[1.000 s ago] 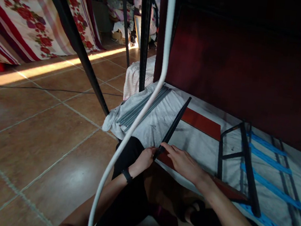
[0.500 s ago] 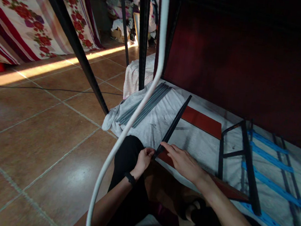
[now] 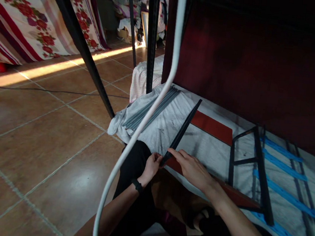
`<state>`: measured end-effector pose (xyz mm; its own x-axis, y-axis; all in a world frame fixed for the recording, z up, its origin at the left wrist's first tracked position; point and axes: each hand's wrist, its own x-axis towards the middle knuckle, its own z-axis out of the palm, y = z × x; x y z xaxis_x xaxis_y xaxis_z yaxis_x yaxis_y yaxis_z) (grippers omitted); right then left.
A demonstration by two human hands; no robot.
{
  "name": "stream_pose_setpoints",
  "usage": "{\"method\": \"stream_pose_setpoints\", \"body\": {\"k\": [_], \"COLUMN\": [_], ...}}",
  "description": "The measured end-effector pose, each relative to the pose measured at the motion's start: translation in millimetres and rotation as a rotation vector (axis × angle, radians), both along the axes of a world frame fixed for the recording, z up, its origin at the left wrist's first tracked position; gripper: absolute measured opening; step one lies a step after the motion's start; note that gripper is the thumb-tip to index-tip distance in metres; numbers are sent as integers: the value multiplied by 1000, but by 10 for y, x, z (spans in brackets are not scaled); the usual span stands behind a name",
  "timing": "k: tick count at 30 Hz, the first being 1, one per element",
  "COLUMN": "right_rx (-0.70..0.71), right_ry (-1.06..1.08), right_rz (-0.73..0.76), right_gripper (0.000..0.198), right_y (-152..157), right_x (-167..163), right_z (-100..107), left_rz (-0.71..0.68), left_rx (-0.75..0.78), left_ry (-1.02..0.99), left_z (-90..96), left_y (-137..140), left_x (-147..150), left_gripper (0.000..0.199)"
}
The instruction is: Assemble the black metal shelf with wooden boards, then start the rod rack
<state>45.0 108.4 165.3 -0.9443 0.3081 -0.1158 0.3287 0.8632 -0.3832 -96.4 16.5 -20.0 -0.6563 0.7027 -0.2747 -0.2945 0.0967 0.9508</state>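
Note:
A black metal bar [image 3: 185, 127] slants away from me, the end piece of a frame with two reddish-brown boards. My left hand [image 3: 151, 167] is at the bar's near end, its fingertips pinched together; what is between them is too small to make out. My right hand [image 3: 193, 170] rests against the bar near that same end, fingers stretched out and lying over it. The near board [image 3: 236, 196] runs beneath my right wrist, partly covered. Farther off lies the other board [image 3: 213, 127]. At the right end of the boards stands a black end frame [image 3: 245, 161].
Grey rods [image 3: 149, 111] lie bundled on the grey cloth [image 3: 162, 128]. Blue slatted strips [image 3: 285, 164] sit at the right. A white tube [image 3: 141, 131] hangs across my view. Black posts [image 3: 82, 50] rise at the left beside the tiled floor [image 3: 44, 139]. A dark red panel [image 3: 251, 68] stands behind.
Both hands keep their places at the near end of the bar, with hardly any movement. The view has shifted slightly, and the white tube appears a little farther right.

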Motion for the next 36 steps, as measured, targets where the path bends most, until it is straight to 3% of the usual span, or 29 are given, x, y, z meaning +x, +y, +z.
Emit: {"method": "stream_pose_setpoints", "body": {"k": [9,14,23,36], "right_rx": [14,19,10,-9], "right_ry": [18,15,6,28], "right_rz": [-5,0,-3,-2], "right_gripper": [56,57,62,62], "right_y": [-5,-3,5,5], "right_x": [0,0,8,18], "right_z": [-39,-35,-18,-35], "left_rz": [16,55,132,125], "left_rx": [40,16,37,-19], "left_ry": [-104,-164,-169,-146], "left_z": [54,56,106,127], "left_y": [21,24,-2,-25], "left_x": [-2,13,-3,18], "left_gripper": [18,26,38,36]}}
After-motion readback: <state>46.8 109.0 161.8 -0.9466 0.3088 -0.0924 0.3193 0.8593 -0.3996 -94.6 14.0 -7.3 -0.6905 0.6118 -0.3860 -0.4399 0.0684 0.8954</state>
